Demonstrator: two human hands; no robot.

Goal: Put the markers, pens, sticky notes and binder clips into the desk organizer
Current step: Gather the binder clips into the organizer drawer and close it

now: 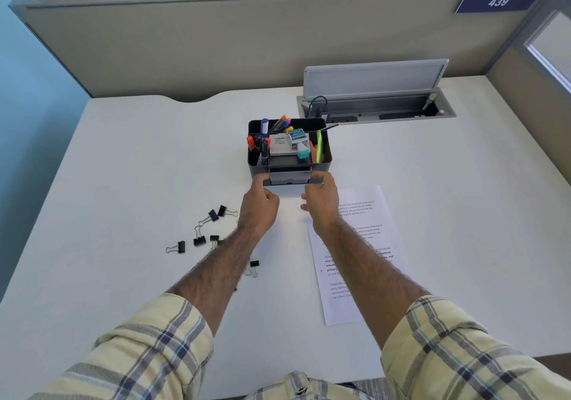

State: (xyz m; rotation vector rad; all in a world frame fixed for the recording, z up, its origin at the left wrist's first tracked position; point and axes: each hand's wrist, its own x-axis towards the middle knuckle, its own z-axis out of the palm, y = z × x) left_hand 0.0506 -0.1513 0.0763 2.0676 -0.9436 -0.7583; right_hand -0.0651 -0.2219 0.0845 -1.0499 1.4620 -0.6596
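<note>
Already markers (279, 124) fill the organizer (327, 155); each hand's grip pinches its front corners.

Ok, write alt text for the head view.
Both bare hands, left hand and right hand, touch the front of a black desk organizer already holding markers and sticky notes. Several binder clips still lie on the white desk, beside a printed sheet.

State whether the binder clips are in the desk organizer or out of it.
Out. The binder clips lie scattered on the table, left of the desk organizer.
</note>
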